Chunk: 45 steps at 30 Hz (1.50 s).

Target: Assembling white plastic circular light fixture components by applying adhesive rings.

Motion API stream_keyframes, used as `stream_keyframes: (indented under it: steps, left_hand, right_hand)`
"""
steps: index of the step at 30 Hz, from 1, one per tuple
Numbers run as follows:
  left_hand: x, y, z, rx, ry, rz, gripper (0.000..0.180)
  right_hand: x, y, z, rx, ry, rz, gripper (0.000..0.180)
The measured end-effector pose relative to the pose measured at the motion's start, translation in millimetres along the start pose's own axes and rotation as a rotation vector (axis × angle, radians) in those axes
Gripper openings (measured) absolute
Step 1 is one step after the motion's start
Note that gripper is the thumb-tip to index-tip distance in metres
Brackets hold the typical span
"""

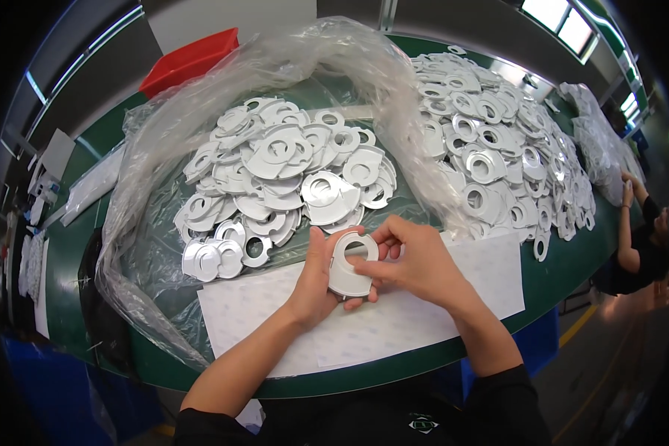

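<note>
White holed plate (348,282) up in front of us, just above the sheets, and we have it in both hands! Its flat face looks up at us, the round opening sits at the far end, and the broad curved edge points back toward our body; the long axis runs away from us, tipping slightly right at the top. Our left hand (314,286) cradles it, thumb along the left edge, fingers beneath. Our right hand (418,256) grips narrow, thumb on the face by the opening, bent fingers at the right rim.

Below us, white sheets (431,320) cover the near edge of a green table (67,308). Beyond, one heap (282,186) of similar plates lies in clear plastic (416,137), a larger pile (528,167) to its right. Far left, a red tray (189,65); far right, a co-worker's arm (629,253) and bright windows (561,26) above.
</note>
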State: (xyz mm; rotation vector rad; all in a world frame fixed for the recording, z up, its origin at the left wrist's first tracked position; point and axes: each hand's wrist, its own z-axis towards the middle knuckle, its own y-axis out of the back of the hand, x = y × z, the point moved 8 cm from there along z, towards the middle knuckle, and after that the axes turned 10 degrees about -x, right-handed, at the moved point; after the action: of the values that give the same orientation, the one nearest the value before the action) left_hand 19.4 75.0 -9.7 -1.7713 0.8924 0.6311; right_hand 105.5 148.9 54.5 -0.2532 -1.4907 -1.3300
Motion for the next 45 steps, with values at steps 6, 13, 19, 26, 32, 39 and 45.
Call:
stream_keyframes:
  steps: [6, 13, 19, 26, 32, 39, 45]
  left_hand:
    - [0, 1, 2, 0.021, 0.032, -0.056, 0.083]
    - [-1, -5, -4, 0.076, 0.025, -0.015, 0.078]
    - [-80, 20, -25, -0.27, -0.673, 0.528, 0.046]
    - [-123, 41, -49, -0.781, -1.198, 1.544, 0.021]
    - [-118, 57, -47, -0.938, -0.949, 1.659, 0.028]
    - [-124, 81, -56, -0.986, -0.806, 1.638, 0.041]
    - [-144, 73, -73, -1.153, -0.839, 1.724, 0.055]
  right_hand:
    - [-8, -4, 0, -0.011, -0.049, 0.125, 0.022]
    - [-18, -11, 7, -0.004, -0.062, 0.35, 0.018]
    - [-45, 67, 21, -0.469, -0.203, 1.165, 0.018]
    - [-35, 56, 18, -0.455, -0.178, 0.781, 0.021]
    - [18, -26, -16, 0.253, 0.268, -0.088, 0.02]
    - [18, -26, -24, 0.238, 0.315, -0.209, 0.027]
    - [9, -31, -21, 0.314, 0.212, -0.168, 0.029]
